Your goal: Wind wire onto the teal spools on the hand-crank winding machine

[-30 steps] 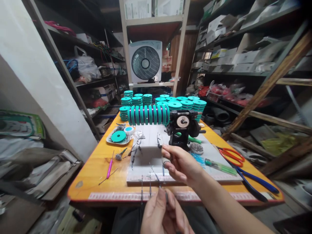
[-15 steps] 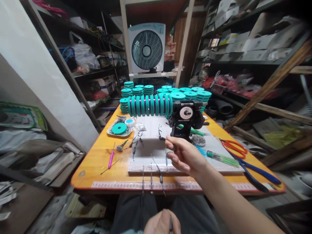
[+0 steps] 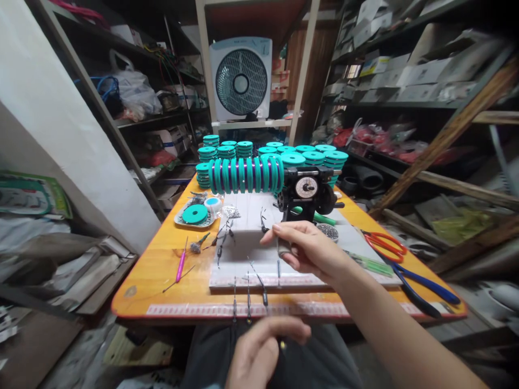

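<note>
My right hand (image 3: 306,248) is over the white board (image 3: 243,275), thumb and forefinger pinched together; what they hold is too fine to make out. A greyish wrap covers part of one of its fingers. Below the table's front edge, my left hand (image 3: 263,346) has its forefinger stretched out to the right, slightly blurred. A tiny brass-coloured piece (image 3: 283,344) shows beside its fingers. Dark fishing rigs (image 3: 264,297) lie on or hang over the board's front edge. Behind, a row of teal spools (image 3: 247,175) is mounted on a black winding device (image 3: 304,194).
Stacked teal spools (image 3: 292,159) stand at the back. A tray with a teal disc (image 3: 194,214) and a purple-handled tool (image 3: 182,266) lie left. Red-handled scissors (image 3: 387,246), blue-handled pliers (image 3: 430,286) and a green tube (image 3: 373,265) lie right. A box fan (image 3: 241,81) stands behind.
My left hand has risen and its forefinger has straightened; the dark thin piece seen in its pinch no longer shows there. My right forefinger now points further left. The view has shifted slightly.
</note>
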A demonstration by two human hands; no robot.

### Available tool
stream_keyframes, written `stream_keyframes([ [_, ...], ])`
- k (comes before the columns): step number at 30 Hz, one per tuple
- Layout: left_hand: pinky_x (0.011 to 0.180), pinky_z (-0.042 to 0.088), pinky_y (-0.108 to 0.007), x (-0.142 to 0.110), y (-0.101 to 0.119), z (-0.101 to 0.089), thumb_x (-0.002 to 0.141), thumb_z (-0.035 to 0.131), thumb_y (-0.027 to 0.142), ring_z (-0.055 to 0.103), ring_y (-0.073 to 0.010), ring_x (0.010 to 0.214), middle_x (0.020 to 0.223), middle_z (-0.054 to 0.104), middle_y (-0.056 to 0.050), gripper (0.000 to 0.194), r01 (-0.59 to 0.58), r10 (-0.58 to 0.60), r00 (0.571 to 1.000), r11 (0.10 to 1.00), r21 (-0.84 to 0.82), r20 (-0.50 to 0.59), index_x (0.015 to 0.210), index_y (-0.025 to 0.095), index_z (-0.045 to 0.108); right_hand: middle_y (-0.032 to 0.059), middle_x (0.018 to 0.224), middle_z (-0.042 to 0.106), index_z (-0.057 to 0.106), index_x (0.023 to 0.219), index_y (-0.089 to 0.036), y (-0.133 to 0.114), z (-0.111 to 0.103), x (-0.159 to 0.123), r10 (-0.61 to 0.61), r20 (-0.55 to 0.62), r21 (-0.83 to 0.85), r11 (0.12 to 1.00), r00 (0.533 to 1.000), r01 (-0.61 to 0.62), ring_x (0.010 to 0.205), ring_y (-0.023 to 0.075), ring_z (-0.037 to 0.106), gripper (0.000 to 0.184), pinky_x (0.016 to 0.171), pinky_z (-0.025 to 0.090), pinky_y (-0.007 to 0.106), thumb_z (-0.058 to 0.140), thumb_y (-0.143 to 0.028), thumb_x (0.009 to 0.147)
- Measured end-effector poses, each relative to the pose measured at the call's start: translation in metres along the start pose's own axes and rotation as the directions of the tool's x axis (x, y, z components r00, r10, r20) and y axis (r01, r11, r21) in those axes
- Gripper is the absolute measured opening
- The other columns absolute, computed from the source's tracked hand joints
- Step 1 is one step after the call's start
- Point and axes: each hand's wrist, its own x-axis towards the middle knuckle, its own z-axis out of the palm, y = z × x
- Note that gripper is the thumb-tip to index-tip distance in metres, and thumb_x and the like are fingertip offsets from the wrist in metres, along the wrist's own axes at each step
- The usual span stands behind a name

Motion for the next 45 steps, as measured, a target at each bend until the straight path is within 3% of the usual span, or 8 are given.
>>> stream_keyframes([
  [4,0.080,0.046,-0.042,0.029,0.023,0.006,0.090,0.041,0.039,0.065,-0.0212,0.067,0.088,0.068,-0.010,0.045,-0.004,0.009,0.999,0.995,-0.096,0.050,0.128,0.016,0.043,-0.0048,0.040,0.041,0.069,0.103,-0.013,-0.013,-0.009,0.001,-0.041,0.052,-0.321,0.945,0.998,0.055,0.034,0.0041,0.031,0.044,0.033,0.016,0.015,0.051,-0.051,0.088],
  [9,0.047,0.049,-0.029,0.055,0.041,0.017,0.094,0.035,0.042,0.050,-0.0086,0.041,0.074,0.056,0.000,0.032,0.077,-0.077,0.993,0.997,-0.007,0.085,0.108,0.017,0.050,-0.0039,0.044,0.043,0.070,0.103,-0.013,-0.020,-0.014,0.000,-0.089,0.076,-0.492,0.863,0.993,0.115,0.038,0.0039,0.035,0.042,0.037,0.023,0.014,0.050,-0.048,0.089],
  [14,0.039,0.040,-0.017,0.060,0.034,0.019,0.092,0.043,0.038,0.036,-0.0028,0.037,0.054,0.041,0.006,0.029,0.093,-0.086,0.994,0.990,-0.104,0.063,0.079,0.013,0.049,-0.0021,0.050,0.052,0.064,0.091,-0.013,-0.009,-0.011,0.000,0.022,0.122,-0.043,0.999,0.992,-0.017,0.030,0.0028,0.035,0.032,0.030,0.019,0.013,0.051,-0.043,0.089],
  [19,0.052,0.049,-0.026,0.045,0.020,0.018,0.095,0.035,0.033,0.052,-0.0086,0.038,0.049,0.051,0.003,0.032,0.109,-0.082,0.991,0.951,-0.291,0.102,0.071,0.013,0.045,-0.0012,0.050,0.054,0.046,0.070,-0.016,0.006,-0.002,0.008,0.163,0.063,0.406,0.897,0.985,-0.175,0.026,0.0057,0.040,0.029,0.023,0.022,0.012,0.045,-0.037,0.090],
  [32,0.051,0.047,-0.023,0.009,-0.002,0.005,0.090,0.047,0.043,0.068,-0.0203,0.058,0.063,0.070,-0.010,0.034,0.347,-0.284,0.936,0.836,-0.425,0.207,0.074,0.013,0.050,-0.0028,0.046,0.050,0.047,0.070,-0.016,0.012,-0.001,0.010,0.163,-0.006,0.409,0.900,0.987,-0.146,0.024,0.0045,0.036,0.029,0.022,0.021,0.011,0.050,-0.039,0.088],
  [35,0.046,0.041,-0.021,0.008,-0.009,0.004,0.082,0.057,0.049,0.061,-0.0167,0.048,0.051,0.063,-0.005,0.037,0.322,-0.267,0.946,0.842,-0.432,0.185,0.071,0.014,0.053,-0.0030,0.046,0.050,0.048,0.071,-0.016,0.012,0.001,0.009,0.149,0.001,0.398,0.907,0.989,-0.137,0.024,0.0043,0.036,0.029,0.022,0.021,0.011,0.052,-0.040,0.087],
  [40,0.038,0.022,-0.015,0.007,-0.015,-0.002,0.076,0.061,0.055,0.022,-0.0022,0.035,0.043,0.044,0.004,0.045,0.300,-0.280,0.954,0.874,-0.382,0.108,0.085,0.011,0.062,-0.0022,0.048,0.052,0.049,0.072,-0.016,0.009,0.001,0.008,0.103,0.032,0.359,0.927,0.994,-0.107,0.025,0.0036,0.036,0.030,0.024,0.021,0.010,0.054,-0.041,0.087],
  [45,0.041,0.022,-0.018,0.001,-0.016,-0.005,0.076,0.064,0.049,0.030,-0.0052,0.042,0.051,0.050,-0.002,0.038,0.312,-0.286,0.950,0.867,-0.387,0.125,0.072,0.011,0.060,-0.0031,0.048,0.051,0.046,0.072,-0.017,0.009,-0.003,0.008,0.096,-0.022,0.374,0.924,0.995,-0.081,0.025,0.0029,0.033,0.030,0.024,0.019,0.010,0.054,-0.041,0.087],
])
